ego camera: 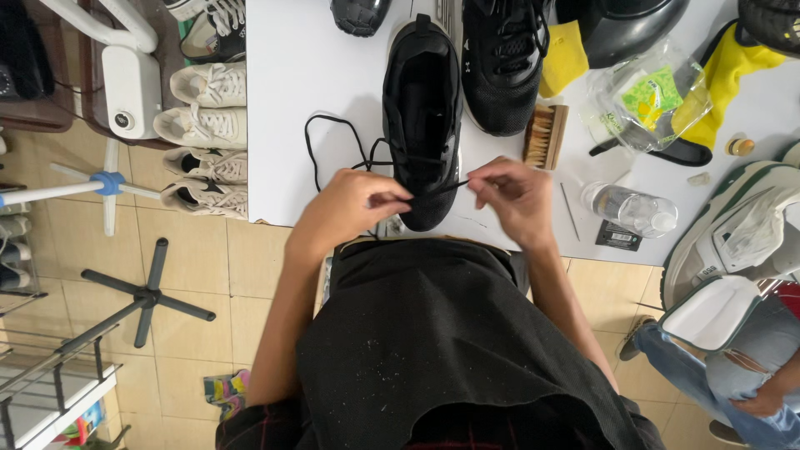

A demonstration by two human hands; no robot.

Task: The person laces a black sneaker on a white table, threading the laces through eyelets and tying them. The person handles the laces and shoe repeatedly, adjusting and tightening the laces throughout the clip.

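Note:
A black sneaker lies on the white table, toe toward me. My left hand pinches the black shoelace at the left side of the toe; the lace loops out over the table to the left. My right hand pinches the lace's other end at the right of the toe, and the lace runs taut between both hands across the shoe's lowest eyelets.
A second black shoe, a wooden brush, a yellow cloth, a plastic bag and a clear bottle lie on the table. White sneakers sit on the floor at left. Another person's jeans and white shoe are at right.

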